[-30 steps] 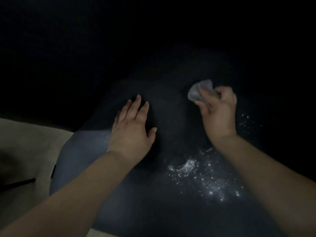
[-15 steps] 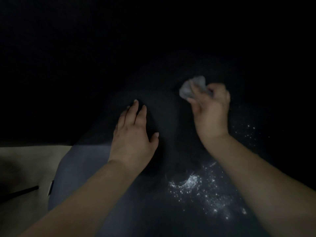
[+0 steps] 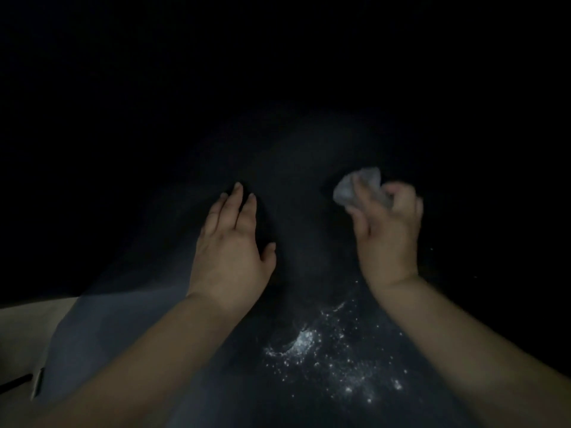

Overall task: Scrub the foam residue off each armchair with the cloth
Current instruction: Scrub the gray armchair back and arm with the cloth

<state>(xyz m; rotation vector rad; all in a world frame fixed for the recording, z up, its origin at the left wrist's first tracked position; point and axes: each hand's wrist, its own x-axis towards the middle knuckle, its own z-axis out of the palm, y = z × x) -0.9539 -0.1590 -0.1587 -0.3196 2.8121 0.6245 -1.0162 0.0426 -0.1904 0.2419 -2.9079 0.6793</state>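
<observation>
We log the armchair [image 3: 129, 341] as dark blue-grey, fading to black toward 12 o'clock. White speckled foam [image 3: 321, 356] dots it at 5 o'clock, densest in a curved streak. Cloth [image 3: 349, 188]: pale grey, plain. Floor [image 3: 27, 329] at 8 o'clock: beige.

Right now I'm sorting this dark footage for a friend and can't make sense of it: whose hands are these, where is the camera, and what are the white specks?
The camera sits on a person's head, looking forward and down at their own two bare hands; there is no machine. The left hand lies flat, fingers straight, on a dark armchair. The right hand grips a crumpled pale cloth, held beyond the white specks. Those specks are foam residue, scattered on the dark fabric near the right forearm. At lower left a strip of pale floor shows. The rest is too dark to make out.
</observation>
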